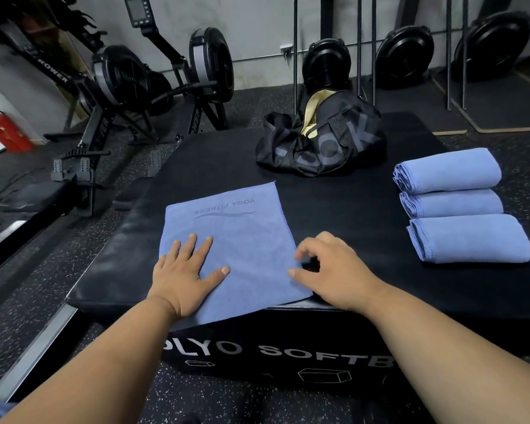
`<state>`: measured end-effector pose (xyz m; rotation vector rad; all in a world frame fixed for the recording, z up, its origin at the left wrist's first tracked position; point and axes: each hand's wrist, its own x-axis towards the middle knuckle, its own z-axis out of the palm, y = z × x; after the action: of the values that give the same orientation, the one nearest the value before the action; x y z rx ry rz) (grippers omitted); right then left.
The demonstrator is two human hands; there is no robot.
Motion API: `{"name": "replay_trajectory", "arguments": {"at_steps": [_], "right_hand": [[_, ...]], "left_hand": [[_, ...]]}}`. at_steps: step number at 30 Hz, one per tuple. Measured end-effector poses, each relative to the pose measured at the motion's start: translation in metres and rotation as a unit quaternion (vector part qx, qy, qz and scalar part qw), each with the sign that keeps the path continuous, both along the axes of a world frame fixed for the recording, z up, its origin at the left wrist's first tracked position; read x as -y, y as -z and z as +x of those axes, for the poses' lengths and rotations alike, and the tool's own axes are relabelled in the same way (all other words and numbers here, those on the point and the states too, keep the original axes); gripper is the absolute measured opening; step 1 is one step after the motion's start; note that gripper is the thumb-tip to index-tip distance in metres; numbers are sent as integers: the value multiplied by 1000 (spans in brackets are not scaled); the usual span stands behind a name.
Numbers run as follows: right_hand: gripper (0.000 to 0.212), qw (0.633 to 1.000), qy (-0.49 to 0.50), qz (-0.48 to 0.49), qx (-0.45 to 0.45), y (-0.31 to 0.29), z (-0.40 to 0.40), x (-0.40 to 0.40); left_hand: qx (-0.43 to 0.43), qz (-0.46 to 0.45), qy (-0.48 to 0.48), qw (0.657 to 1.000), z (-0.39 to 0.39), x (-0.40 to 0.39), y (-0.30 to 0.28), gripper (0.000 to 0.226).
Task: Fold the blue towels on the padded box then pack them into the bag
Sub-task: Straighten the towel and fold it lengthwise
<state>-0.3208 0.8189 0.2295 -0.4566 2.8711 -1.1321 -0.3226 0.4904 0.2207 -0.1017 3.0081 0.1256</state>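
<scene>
Left hand (pixel 185 272) flat, fingers spread, pressing blue towel (pixel 230 240) on padded box (pixel 349 209). Right hand (pixel 328 267) curled, pinching towel's right edge. Bag (pixel 322 142) beyond; three folded towels (pixel 456 206) far right.

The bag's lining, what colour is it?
Pale yellow lining, showing at the black bag's open top in the head view.

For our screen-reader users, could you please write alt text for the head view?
A left hand presses flat on a blue towel on a padded box while the right hand pinches its edge; three folded towels and a black bag lie beyond.
</scene>
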Motion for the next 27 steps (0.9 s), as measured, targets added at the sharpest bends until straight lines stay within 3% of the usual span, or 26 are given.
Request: {"name": "replay_trajectory", "arguments": {"at_steps": [3,8,12,15,18,21,23,27], "right_hand": [[47,995,-64,75,-12,6,5,4],[57,989,-62,133,4,5,11,2],[60,990,-40,138,-8,4,20,-1],[58,990,-24,135,-20,4,25,0],[55,987,-28,151,-45,5,32,7],[69,982,-47,176,-41,6,43,19],[77,979,-59,193,-38,9,47,25],[81,976,-74,200,-49,7,48,33]], "left_hand": [[14,6,-3,1000,2,-1,-4,109],[27,30,-27,999,5,-1,-10,89],[-96,89,-158,979,35,15,0,80],[-188,203,-274,921,75,25,13,61],[-149,358,-389,836,99,28,26,59],[-80,542,-373,749,107,16,20,51],[-67,599,-371,707,106,7,9,36],[-47,700,-418,577,104,3,6,17]]}}
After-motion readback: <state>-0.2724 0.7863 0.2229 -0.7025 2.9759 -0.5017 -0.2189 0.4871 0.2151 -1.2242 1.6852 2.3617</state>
